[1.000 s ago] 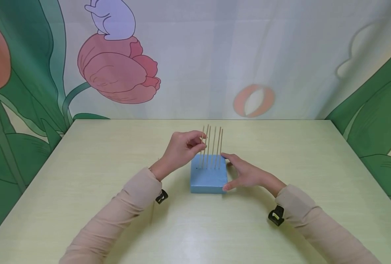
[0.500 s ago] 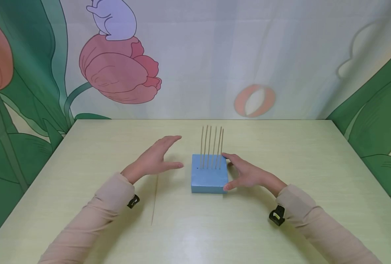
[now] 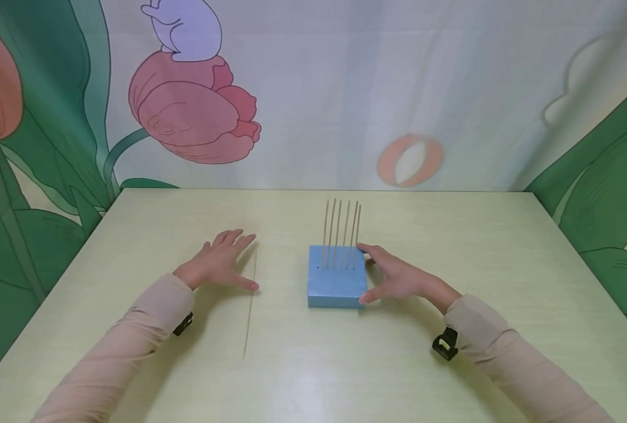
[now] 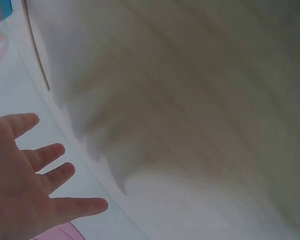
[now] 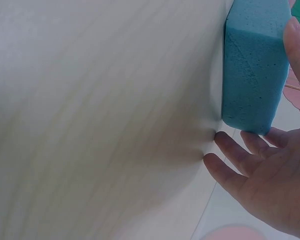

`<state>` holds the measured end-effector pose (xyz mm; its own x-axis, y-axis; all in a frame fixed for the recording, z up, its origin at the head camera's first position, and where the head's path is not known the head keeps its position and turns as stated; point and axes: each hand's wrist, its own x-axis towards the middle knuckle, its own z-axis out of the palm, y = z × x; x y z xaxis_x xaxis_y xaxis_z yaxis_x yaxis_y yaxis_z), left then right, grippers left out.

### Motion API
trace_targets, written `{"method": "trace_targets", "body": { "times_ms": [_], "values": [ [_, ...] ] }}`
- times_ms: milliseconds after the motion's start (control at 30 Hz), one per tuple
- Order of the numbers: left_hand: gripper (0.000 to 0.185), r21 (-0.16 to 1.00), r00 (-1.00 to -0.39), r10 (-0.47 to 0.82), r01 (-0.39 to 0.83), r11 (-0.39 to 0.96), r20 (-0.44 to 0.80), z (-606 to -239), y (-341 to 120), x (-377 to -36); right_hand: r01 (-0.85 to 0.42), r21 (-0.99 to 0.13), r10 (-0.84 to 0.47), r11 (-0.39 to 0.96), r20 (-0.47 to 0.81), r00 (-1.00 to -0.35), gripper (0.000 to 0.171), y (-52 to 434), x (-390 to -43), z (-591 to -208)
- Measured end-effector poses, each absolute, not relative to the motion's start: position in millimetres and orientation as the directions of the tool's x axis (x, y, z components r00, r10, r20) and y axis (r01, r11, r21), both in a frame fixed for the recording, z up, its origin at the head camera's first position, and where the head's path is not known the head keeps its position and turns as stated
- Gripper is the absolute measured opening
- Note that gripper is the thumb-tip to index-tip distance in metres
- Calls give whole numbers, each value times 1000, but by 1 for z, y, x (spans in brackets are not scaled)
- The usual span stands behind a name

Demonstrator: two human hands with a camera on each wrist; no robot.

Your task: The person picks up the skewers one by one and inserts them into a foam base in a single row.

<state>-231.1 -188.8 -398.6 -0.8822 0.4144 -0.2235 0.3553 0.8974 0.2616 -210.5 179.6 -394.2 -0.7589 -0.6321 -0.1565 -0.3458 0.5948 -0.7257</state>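
The left hand's fingers (image 3: pixel 234 238) lie spread and released, holding nothing, hovering low over or resting on the surface (image 3: pixel 133 235); which one cannot be told. Its thumb tip comes just beside a loose skewer (image 3: pixel 250 305) that lies flat, running from near the hand toward the near edge. The right hand's fingers (image 3: pixel 368 252) are relaxed, not clenched: the forefinger lies along the right side of the blue foam block (image 3: pixel 337 288) and the thumb touches its near right corner, bracing it rather than gripping it. The block sits about midway across the surface, and a row of upright skewers (image 3: pixel 342 235) stands in its far part.

Judging from this, the step in hand is picking up the loose skewer. It looks thin and flat to the surface, so it likely wants a pinch of thumb and forefinger tips near one end, perhaps rolling it a little to get under it. The right hand (image 3: pixel 398 279) should go on bracing the light block, and the left hand (image 3: pixel 215 264) should stay clear of the standing sticks.
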Motion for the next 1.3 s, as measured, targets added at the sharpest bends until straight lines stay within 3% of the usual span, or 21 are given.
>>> {"method": "trace_targets", "body": {
  "times_ms": [233, 567, 800, 933, 1067, 1200, 1300],
  "values": [
    [111, 248, -849, 412, 343, 906, -332, -403, -188, -230, -332, -732, -628, 595, -166, -760, 109, 180, -211, -394],
    [101, 287, -847, 451, 374, 882, -281, -403, -184, -231, -344, -727, -630, 594, -155, -761, 108, 180, -211, -395],
    [103, 448, -838, 493, 358, 819, -233, -394, -181, -236, -324, -732, -619, 599, -167, -767, 108, 180, -210, -394],
    [92, 596, -828, 522, 318, 737, -204, -377, -179, -239, -319, -730, -616, 604, -174, -768, 108, 179, -210, -393],
    [82, 728, -841, 536, 321, 605, -75, -357, -171, -235, -323, -727, -616, 606, -173, -769, 108, 179, -210, -394],
    [82, 777, -872, 454, 410, 478, 182, -339, -156, -227, -338, -725, -624, 600, -160, -765, 107, 179, -211, -395],
    [81, 757, -849, 357, 515, 402, 388, -327, -140, -220, -349, -725, -631, 593, -150, -761, 106, 179, -211, -395]
  ]
}}
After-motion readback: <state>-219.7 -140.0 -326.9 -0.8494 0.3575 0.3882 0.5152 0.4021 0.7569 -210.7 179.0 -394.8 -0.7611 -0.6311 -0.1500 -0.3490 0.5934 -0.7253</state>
